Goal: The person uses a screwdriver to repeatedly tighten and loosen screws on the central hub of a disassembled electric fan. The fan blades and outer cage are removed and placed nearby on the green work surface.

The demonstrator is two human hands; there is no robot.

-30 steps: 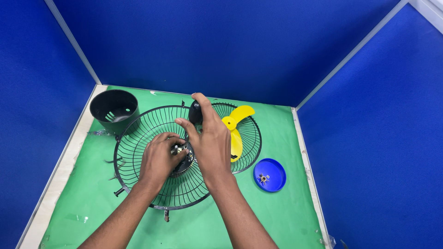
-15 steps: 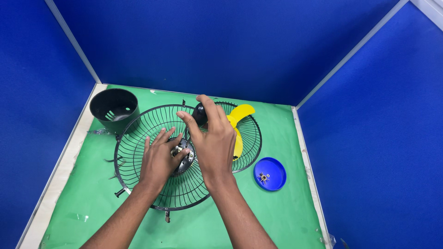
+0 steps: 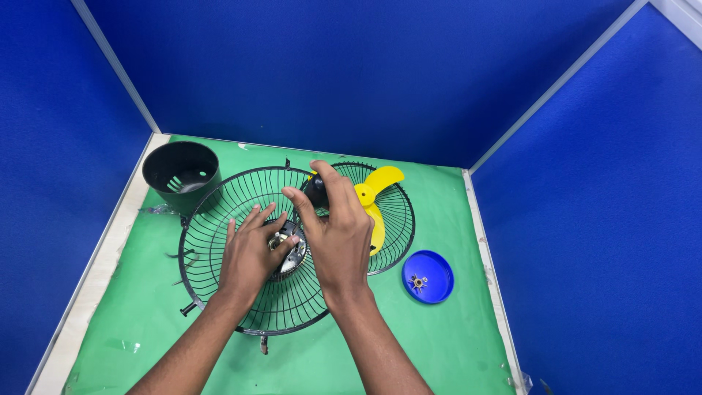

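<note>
Plainly, what we see:
Surface: we work over a bench [image 3: 183, 358] covered by a green mat, with a pale wooden edge showing along its left and right sides.
Room: blue partition walls [image 3: 351, 66] close the bench in at the left, back and right, with light grey strips running up the two back corners.
Wire guard: a round black fan guard [image 3: 212, 219] lies flat on the mat, near the middle of the bench; a second guard [image 3: 398, 219] lies partly beneath it to the right.
Motor hub: a metal hub [image 3: 291, 252] sits at the centre of the front guard, between our two hands.
Left hand: our left hand [image 3: 252, 256] rests on the guard wires, fingers spread apart, fingertips touching the hub; it grips nothing.
Right hand: our right hand [image 3: 338, 234] arches over the hub with fingers loosely apart; whether the fingertips pinch anything we cannot tell. A black knob-like part [image 3: 316, 192] shows just beyond the fingers.
Yellow blade: a yellow fan blade [image 3: 376, 197] lies on the second guard, just right of our right hand.
Black cup: a black round housing [image 3: 179, 172] stands open side up at the back left, just beside the guard rim.
Blue lid: a blue dish [image 3: 428, 276] holding small metal fasteners lies on the mat to the right, near the second guard.
</note>
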